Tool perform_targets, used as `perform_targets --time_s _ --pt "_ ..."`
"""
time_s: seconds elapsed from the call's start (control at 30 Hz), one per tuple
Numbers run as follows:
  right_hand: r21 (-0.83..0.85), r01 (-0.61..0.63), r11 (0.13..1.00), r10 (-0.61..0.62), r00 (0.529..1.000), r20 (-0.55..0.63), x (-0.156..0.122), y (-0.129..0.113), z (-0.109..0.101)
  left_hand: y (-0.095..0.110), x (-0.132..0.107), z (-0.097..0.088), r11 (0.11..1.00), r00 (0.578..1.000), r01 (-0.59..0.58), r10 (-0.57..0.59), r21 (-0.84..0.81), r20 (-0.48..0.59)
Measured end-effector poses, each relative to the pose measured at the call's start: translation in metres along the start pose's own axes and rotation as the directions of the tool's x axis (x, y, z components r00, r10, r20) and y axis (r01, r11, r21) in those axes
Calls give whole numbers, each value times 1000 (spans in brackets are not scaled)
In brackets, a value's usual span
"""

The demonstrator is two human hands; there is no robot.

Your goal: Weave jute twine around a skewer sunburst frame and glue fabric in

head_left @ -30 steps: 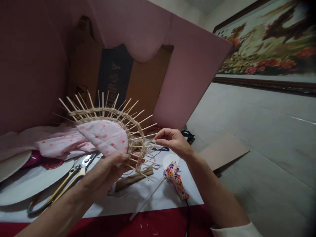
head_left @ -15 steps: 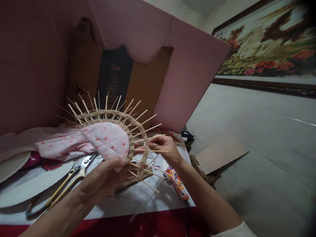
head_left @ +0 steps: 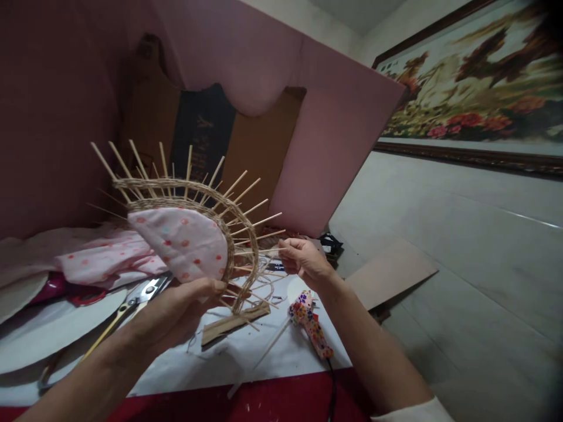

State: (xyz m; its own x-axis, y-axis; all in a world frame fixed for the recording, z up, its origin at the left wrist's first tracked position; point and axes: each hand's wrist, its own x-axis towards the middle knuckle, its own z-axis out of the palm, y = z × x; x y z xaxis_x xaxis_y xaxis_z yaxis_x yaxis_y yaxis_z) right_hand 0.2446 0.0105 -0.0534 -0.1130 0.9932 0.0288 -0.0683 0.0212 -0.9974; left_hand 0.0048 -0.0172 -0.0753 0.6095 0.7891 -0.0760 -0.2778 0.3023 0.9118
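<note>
My left hand (head_left: 193,305) grips the lower edge of a half-round woven piece (head_left: 254,234), its thumb on the pink dotted fabric (head_left: 193,243) that covers the flat centre. Two bands of twisted brown twine arch around the fabric, and thin wooden sticks (head_left: 189,164) fan outward through them. My right hand (head_left: 305,258) is closed in a pinch at the outer tip of one wooden stick (head_left: 266,251) on the right side. Whether twine is also between those fingers cannot be made out.
Scissors (head_left: 145,290) lie left of a cardboard strip (head_left: 235,325). A flower-patterned glue gun (head_left: 312,331) with a black cord rests at right, a clear glue stick behind it. Pink dotted cloth (head_left: 105,258) is bunched at left. A cardboard box (head_left: 264,146) stands behind.
The woven piece has come closer and shifted left and slightly up. My right hand has moved from beside the outer twine band out to a stick's tip.
</note>
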Motion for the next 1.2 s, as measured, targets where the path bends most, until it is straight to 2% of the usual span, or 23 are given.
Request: perform_targets --time_s 0.1,0.2,0.27,0.37,0.43,0.5,0.63,0.8,0.93,1.07,1.2 --pt "36 -26 999 26 1000 5 -3 -2 -3 -3 2 -5 995 1000 9 -6 100 -30" --pt "59 26 998 -22 997 -70 -4 -1 -3 -4 3 -4 995 998 -4 10 103 -62" --pt "32 110 993 -105 984 -147 -6 1 -1 -4 3 -1 997 997 -14 20 72 -77" --pt "-124 267 956 -289 932 -221 -13 2 9 -4 3 4 1000 996 -6 9 26 -93" --pt "-223 332 917 -376 904 -202 -20 0 17 -5 3 7 1000 995 -7 7 -2 -99" --pt "-294 359 886 -414 898 -152 -27 -2 26 -6 3 9 1000 995 -11 9 -16 -98" --pt "-391 385 836 -448 891 -81 -35 -5 37 -6 2 12 998 997 39 -35 45 -73" --pt "-479 413 775 -493 869 -50 -31 -9 32 -3 0 13 998 996 39 -34 56 -81" --pt "-475 397 786 -493 865 -92 -26 -11 22 2 -2 14 999 997 13 -10 38 -75" --pt "-497 378 781 -505 850 -149 -25 -9 16 6 -2 13 999 998 51 -51 -9 -30" --pt "-542 352 763 -511 842 -172 -26 -10 14 7 -3 8 992 995 85 -90 -98 -48"
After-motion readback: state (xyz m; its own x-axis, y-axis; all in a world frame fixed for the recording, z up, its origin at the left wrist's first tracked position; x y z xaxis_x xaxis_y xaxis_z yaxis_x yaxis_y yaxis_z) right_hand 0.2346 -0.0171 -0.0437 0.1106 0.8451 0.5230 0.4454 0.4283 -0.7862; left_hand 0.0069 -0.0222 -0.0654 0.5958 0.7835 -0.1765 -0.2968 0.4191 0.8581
